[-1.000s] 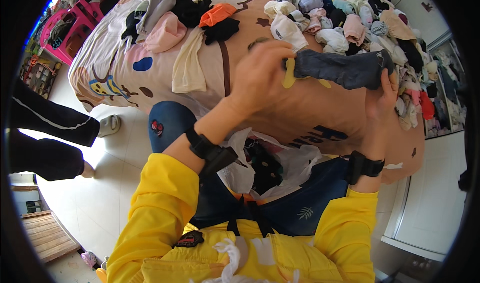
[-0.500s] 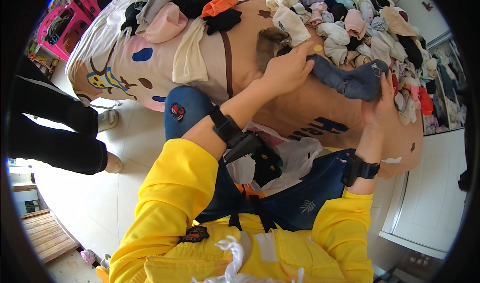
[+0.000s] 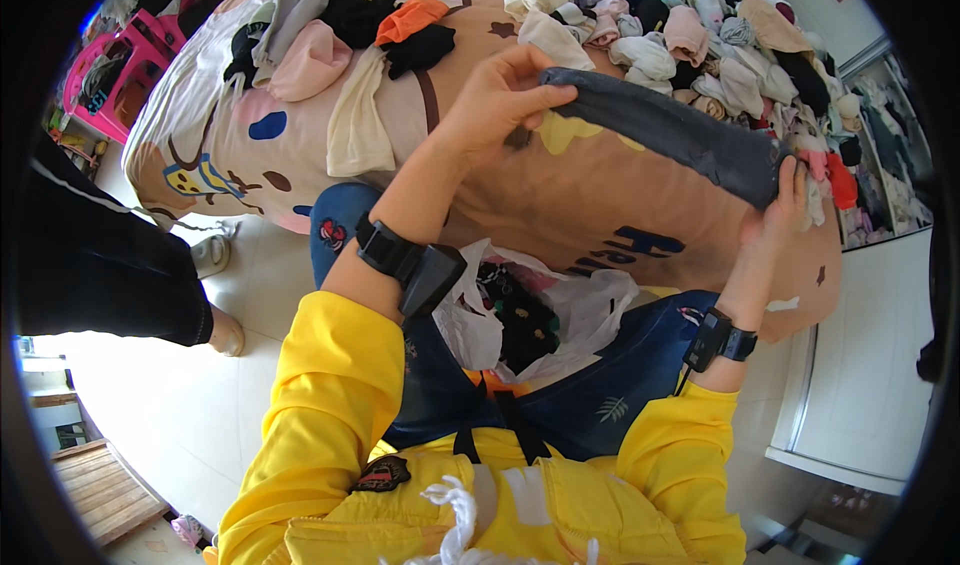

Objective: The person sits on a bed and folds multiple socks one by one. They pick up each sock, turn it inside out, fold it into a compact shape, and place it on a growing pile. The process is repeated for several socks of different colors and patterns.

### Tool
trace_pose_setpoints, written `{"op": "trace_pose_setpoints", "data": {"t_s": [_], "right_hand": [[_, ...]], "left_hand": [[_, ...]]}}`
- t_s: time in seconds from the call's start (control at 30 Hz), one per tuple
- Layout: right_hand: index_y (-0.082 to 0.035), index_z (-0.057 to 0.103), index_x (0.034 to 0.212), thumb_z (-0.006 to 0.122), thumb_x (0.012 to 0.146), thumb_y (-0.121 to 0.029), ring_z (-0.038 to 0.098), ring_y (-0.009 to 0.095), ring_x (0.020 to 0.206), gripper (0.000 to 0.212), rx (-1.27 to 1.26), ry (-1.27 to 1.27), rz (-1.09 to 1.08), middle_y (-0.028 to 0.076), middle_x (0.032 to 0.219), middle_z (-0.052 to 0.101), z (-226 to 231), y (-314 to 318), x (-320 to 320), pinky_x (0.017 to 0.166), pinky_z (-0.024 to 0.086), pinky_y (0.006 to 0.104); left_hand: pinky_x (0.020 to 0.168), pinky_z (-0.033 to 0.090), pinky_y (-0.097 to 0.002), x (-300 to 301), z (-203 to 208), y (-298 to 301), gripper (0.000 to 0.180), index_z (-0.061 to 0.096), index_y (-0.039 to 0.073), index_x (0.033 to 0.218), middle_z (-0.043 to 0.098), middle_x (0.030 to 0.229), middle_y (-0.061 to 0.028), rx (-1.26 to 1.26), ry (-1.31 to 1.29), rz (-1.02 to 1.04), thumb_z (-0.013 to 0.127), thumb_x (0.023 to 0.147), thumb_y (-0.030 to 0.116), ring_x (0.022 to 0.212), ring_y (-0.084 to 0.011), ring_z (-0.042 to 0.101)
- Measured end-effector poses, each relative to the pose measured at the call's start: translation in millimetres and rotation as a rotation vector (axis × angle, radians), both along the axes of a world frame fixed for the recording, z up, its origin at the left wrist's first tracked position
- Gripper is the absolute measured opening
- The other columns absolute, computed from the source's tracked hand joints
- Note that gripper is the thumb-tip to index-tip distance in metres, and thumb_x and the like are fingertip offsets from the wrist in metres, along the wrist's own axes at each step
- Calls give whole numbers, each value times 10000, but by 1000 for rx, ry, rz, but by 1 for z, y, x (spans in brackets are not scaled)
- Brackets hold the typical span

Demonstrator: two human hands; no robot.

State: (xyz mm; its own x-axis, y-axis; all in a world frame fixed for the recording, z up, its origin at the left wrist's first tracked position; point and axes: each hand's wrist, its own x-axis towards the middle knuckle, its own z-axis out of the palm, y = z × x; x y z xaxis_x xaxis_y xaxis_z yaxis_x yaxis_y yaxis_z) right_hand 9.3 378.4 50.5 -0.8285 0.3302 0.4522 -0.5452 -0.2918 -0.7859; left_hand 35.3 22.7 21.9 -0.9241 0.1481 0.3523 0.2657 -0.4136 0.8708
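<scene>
A dark grey-blue sock is stretched out flat between my hands, above the front edge of the bed. My left hand pinches one end between thumb and fingers. At the other end, my right hand grips the sock, its fingers partly behind the fabric. A small dark brown patch shows just under my left hand; I cannot tell what it is. Between my legs lies an open white plastic bag with dark fabric inside.
A large heap of mixed socks covers the far right of the bed. At the far left lie a cream sock, a pink one, an orange one and black ones. Another person's legs stand at the left.
My left hand has moved left and up, pulling the bunched grey-blue sock out long and straight. The brown sock beside my left hand is mostly gone from sight.
</scene>
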Motion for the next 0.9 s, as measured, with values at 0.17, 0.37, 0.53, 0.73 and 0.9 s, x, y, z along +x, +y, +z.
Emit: {"op": "trace_pose_setpoints", "data": {"t_s": [0.17, 0.37, 0.53, 0.73, 0.9], "right_hand": [[-8, 581, 703, 566, 747, 103, 548, 228, 1107, 120, 487, 389, 122, 165, 1236, 538, 11, -9, 25, 951, 458, 367], [-14, 533, 683, 505, 705, 108, 540, 284, 1133, 127, 494, 402, 31, 181, 1242, 540, 13, -22, 35, 1026, 406, 399], [-20, 495, 629, 565, 752, 47, 544, 283, 1123, 156, 385, 416, 120, 205, 1225, 542, 13, -16, 32, 989, 439, 396], [-45, 502, 579, 643, 787, -58, 576, 241, 896, 252, 470, 215, 658, 210, 1042, 583, 8, -25, 46, 778, 485, 323], [-61, 523, 553, 622, 779, -60, 548, 240, 758, 246, 449, 295, 969, 161, 882, 615, 12, -49, 58, 653, 437, 282]], "left_hand": [[923, 481, -308, -3, -6, -14, 218, 580, -8, 752, 554, 978, -65, -128, 432, 394, 572, 697, -219, 1070, -205, 597], [912, 495, -325, 1, -14, -17, 253, 545, 1, 596, 515, 964, -59, -147, 571, 520, 576, 697, -230, 1089, -231, 598], [889, 511, -313, 4, -15, -26, 206, 559, -2, 643, 522, 969, -62, -181, 530, 519, 601, 719, -189, 1066, -216, 598], [804, 502, -272, 1, -20, -45, 137, 592, 21, 970, 570, 975, -70, -443, 268, 939, 622, 838, -3, 914, -186, 600], [793, 487, -291, 6, -21, -33, 225, 592, 26, 1018, 603, 985, -80, -480, 217, 858, 673, 814, 73, 891, -189, 600]]}}
